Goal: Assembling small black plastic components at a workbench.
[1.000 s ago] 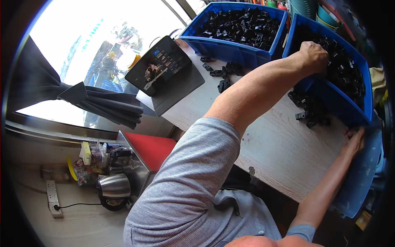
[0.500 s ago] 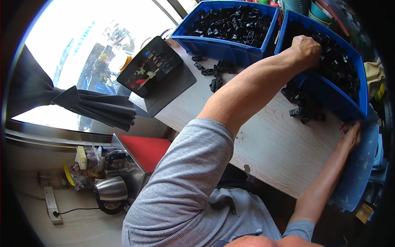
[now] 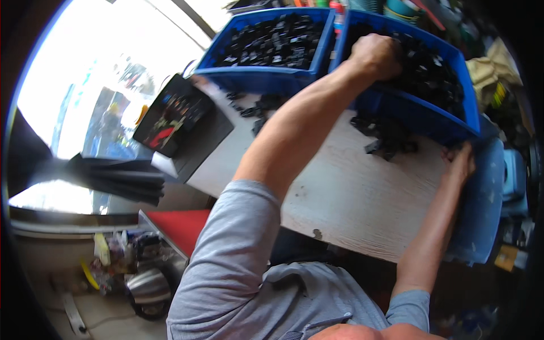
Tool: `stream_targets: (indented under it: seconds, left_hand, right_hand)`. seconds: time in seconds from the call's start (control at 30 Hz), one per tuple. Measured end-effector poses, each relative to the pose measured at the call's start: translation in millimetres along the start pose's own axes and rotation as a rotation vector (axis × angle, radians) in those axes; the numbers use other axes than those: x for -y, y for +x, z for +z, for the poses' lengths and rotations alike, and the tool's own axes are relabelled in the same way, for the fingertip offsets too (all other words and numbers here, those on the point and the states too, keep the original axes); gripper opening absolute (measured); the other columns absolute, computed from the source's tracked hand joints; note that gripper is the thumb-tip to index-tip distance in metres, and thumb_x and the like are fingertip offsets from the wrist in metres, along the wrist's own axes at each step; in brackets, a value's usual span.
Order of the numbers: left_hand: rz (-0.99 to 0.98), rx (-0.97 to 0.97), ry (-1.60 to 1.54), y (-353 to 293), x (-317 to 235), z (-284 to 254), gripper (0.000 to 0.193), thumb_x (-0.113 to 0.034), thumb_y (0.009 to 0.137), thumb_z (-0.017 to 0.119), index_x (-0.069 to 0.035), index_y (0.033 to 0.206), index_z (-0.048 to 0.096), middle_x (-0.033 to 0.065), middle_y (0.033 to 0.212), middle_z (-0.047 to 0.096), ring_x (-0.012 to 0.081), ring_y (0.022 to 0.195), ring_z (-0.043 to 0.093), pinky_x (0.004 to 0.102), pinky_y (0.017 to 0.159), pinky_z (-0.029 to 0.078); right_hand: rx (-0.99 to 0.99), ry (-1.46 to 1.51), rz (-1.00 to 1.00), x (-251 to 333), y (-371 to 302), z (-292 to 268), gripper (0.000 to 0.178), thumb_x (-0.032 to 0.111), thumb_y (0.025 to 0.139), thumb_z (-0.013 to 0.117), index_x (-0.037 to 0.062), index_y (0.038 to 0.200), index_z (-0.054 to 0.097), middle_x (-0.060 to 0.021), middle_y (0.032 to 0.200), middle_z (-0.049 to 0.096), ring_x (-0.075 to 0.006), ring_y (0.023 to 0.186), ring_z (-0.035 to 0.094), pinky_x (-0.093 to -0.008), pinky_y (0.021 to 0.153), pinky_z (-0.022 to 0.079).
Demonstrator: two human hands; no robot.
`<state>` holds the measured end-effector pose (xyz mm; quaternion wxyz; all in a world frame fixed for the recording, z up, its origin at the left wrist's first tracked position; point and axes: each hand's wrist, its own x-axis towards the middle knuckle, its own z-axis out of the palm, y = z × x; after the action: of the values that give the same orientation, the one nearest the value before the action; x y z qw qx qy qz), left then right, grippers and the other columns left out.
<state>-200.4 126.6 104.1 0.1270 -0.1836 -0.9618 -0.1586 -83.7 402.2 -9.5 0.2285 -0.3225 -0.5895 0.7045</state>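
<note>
My left hand [image 3: 376, 55] reaches across into the right blue bin [image 3: 422, 116], which is heaped with small black plastic parts [image 3: 430, 71]. Its knuckles are bent and the hand looks closed. The fingertips are hidden, so what they hold does not show. My right hand [image 3: 460, 161] is by the bin's near right corner, at the table's right edge. The fingers there are curled, and anything in them is too small to make out. Between the hands, loose black parts [image 3: 385, 136] lie in a pile on the pale wooden table [image 3: 351, 187].
Another blue bin [image 3: 255, 79] of black parts stands to the left. More black parts [image 3: 258, 110] lie before it, near a tablet [image 3: 173, 116] in a dark case. A translucent blue plastic container [image 3: 479, 204] is by the table's right edge. A metal kettle [image 3: 148, 286] sits lower left.
The whole view has shifted, with the bins and table now further left and slightly higher. My left hand remains in the right bin and my right hand by its corner.
</note>
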Motion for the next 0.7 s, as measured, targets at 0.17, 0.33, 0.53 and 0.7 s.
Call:
stream_targets:
  seconds: [0.17, 0.33, 0.53, 0.7]
  left_hand:
    - [0.034, -0.148, -0.269, -7.7, 14.1, -13.9, 0.032, -0.027, 0.078, 0.073, -0.012, 0.106, 0.075, 0.0169, 0.094, 0.074, 0.0347, 0.091, 0.072, 0.0412, 0.082, 0.056]
    - [0.071, -0.255, -0.439, -9.0, -4.1, -27.0, 0.026, -0.021, 0.084, 0.072, -0.004, 0.104, 0.072, 0.0158, 0.09, 0.075, 0.0232, 0.085, 0.073, 0.0337, 0.077, 0.054]
    - [0.116, -0.38, -0.489, -24.9, -41.3, -47.0, 0.021, -0.015, 0.086, 0.071, -0.002, 0.102, 0.072, 0.0133, 0.09, 0.073, 0.0178, 0.078, 0.07, 0.0311, 0.075, 0.053]
    - [0.281, -0.506, -0.475, -60.7, -72.6, -51.2, 0.016, -0.003, 0.086, 0.072, 0.001, 0.101, 0.07, 0.0135, 0.104, 0.072, 0.021, 0.09, 0.072, 0.031, 0.079, 0.055]
  right_hand:
    - [-0.02, 0.079, -0.063, -8.9, -13.2, 16.9, 0.031, 0.034, 0.1, 0.059, 0.0098, 0.081, 0.056, -0.003, 0.056, 0.048, -0.0163, 0.044, 0.053, -0.0348, 0.046, 0.053]
    - [-0.037, 0.026, 0.002, 6.5, -21.0, 15.8, 0.034, 0.039, 0.098, 0.059, 0.0052, 0.097, 0.061, -0.0044, 0.055, 0.049, -0.0166, 0.043, 0.054, -0.0333, 0.042, 0.05]
    - [-0.082, 0.024, -0.014, 8.7, -24.2, 16.7, 0.044, 0.042, 0.096, 0.058, 0.0, 0.101, 0.068, -0.009, 0.06, 0.057, -0.0173, 0.044, 0.056, -0.0327, 0.041, 0.049]
    - [-0.018, -0.066, 0.032, 21.2, -28.0, 14.7, 0.047, 0.042, 0.095, 0.054, -0.002, 0.097, 0.069, -0.0115, 0.063, 0.061, -0.0167, 0.048, 0.057, -0.0325, 0.043, 0.048]
